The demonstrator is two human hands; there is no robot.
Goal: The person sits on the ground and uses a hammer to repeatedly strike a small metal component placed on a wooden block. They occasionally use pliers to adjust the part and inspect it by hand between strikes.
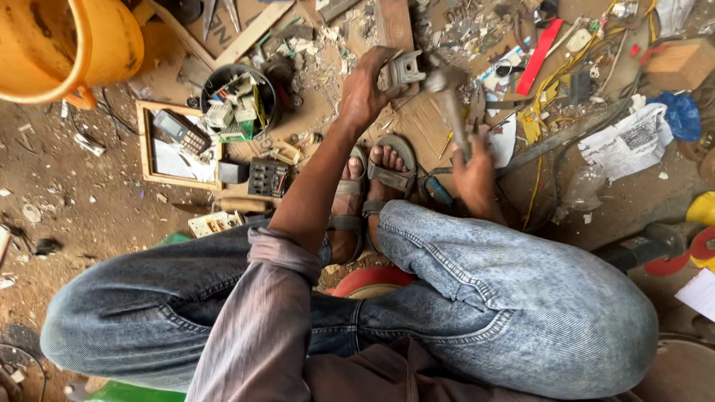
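My left hand (369,85) grips a small grey metal part (407,68) and holds it against the cardboard on the ground. A hammer (449,100) is in my right hand (474,173), which is closed on its wooden handle. The hammer's metal head sits right beside the grey part, close to touching it. Both sandalled feet (372,182) rest just below the hands, between my bent knees in blue jeans.
A black round tub (240,97) of electronic scrap and a wooden tray (177,145) with a calculator-like device lie to the left. An orange plastic jug (67,45) is at top left. Yellow wires (555,74), a red strip, paper and debris litter the right.
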